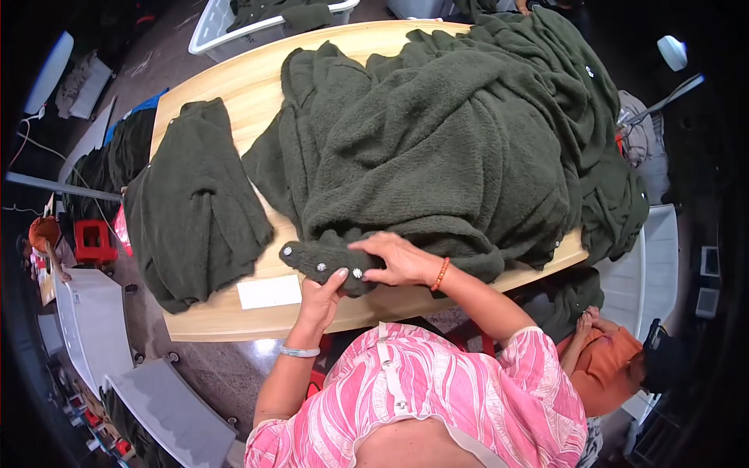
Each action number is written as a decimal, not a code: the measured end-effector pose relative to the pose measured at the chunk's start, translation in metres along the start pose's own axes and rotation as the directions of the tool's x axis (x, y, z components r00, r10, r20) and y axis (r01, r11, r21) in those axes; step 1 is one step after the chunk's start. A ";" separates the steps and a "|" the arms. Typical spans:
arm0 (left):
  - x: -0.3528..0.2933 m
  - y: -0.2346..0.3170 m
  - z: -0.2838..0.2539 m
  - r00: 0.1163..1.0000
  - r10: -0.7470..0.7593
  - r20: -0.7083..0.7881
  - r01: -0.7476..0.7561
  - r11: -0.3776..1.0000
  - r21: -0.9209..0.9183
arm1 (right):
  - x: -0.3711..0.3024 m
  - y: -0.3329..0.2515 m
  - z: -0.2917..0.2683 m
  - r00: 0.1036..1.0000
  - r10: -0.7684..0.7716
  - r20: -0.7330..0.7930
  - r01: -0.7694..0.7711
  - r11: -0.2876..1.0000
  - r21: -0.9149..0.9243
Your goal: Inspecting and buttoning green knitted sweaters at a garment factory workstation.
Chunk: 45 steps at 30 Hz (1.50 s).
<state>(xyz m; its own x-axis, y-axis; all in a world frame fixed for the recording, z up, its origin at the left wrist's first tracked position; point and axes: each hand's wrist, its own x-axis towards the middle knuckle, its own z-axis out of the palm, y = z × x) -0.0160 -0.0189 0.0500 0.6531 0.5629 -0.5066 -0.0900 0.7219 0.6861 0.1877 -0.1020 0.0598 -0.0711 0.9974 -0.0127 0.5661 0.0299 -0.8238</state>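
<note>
A dark green knit cardigan edge (335,256) with several shiny round buttons lies at the table's near side, in front of the big pile. My left hand (318,300) grips its lower edge, thumb on top beside the middle button (321,267). My right hand (398,261) holds the same edge from the right, its fingers over the knit and its thumb close to another button (357,274). The fingertips under the fabric are hidden. Just left of my left hand, a white rectangular card (269,292) rests on the wooden table (226,324).
A large heap of dark green knitwear (437,148) covers most of the table. One garment (195,207) lies flat at the left. Beyond the far edge stands a white bin (214,35) of knits. A co-worker in orange (605,366) sits at the right; grey bins (168,413) stand lower left.
</note>
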 end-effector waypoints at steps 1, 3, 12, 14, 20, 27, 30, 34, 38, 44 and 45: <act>-0.001 0.002 -0.003 1.000 -0.026 0.009 0.026 0.998 0.055 | -0.003 0.008 0.012 1.000 0.010 0.012 -0.011 0.998 0.058; -0.002 0.016 -0.006 0.998 -0.070 0.000 0.069 0.985 0.155 | -0.008 0.003 0.011 0.998 0.052 0.040 -0.057 0.988 0.140; 0.023 0.065 -0.007 0.771 0.276 0.574 -0.610 0.062 0.790 | -0.026 -0.051 -0.017 0.995 -0.083 -0.057 0.097 0.948 0.302; 0.030 0.070 0.010 0.785 0.075 0.614 -0.618 0.130 0.775 | -0.029 -0.061 -0.023 0.987 -0.145 0.075 0.110 0.929 0.354; 0.031 0.075 0.011 0.778 -0.149 0.610 -0.476 0.493 0.728 | -0.064 -0.069 -0.064 0.988 -0.010 0.154 -0.056 0.905 0.421; 0.011 0.109 -0.055 0.904 -0.336 0.263 -0.039 0.550 0.834 | -0.151 -0.049 -0.083 0.825 0.547 0.141 -0.489 0.817 -0.306; 0.000 0.109 -0.071 0.912 -0.364 0.190 0.070 0.595 0.800 | -0.160 -0.067 -0.118 0.785 0.593 0.181 -0.569 0.805 -0.167; 0.000 0.106 -0.082 0.917 -0.375 0.135 0.247 0.800 0.547 | -0.172 -0.068 -0.171 0.866 0.497 -0.062 -0.490 0.866 0.096; 0.033 0.086 -0.054 0.940 -0.299 0.165 0.173 0.834 0.524 | -0.135 -0.025 -0.193 0.796 0.579 -0.175 -0.571 0.815 0.097; 0.052 0.083 -0.035 0.973 -0.121 0.195 -0.037 0.756 0.654 | -0.111 0.028 -0.167 0.843 0.480 -0.241 -0.520 0.842 -0.142; 0.052 0.084 -0.033 0.977 -0.101 0.189 -0.055 0.738 0.673 | -0.109 0.032 -0.163 0.875 0.409 -0.259 -0.457 0.874 -0.164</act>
<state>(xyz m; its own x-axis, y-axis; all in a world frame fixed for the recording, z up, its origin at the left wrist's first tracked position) -0.0148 0.0839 0.0639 0.7893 0.4010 -0.4649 0.4040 0.2309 0.8851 0.3472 -0.1990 0.1276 0.3821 0.9020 -0.2009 0.6619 -0.4189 -0.6217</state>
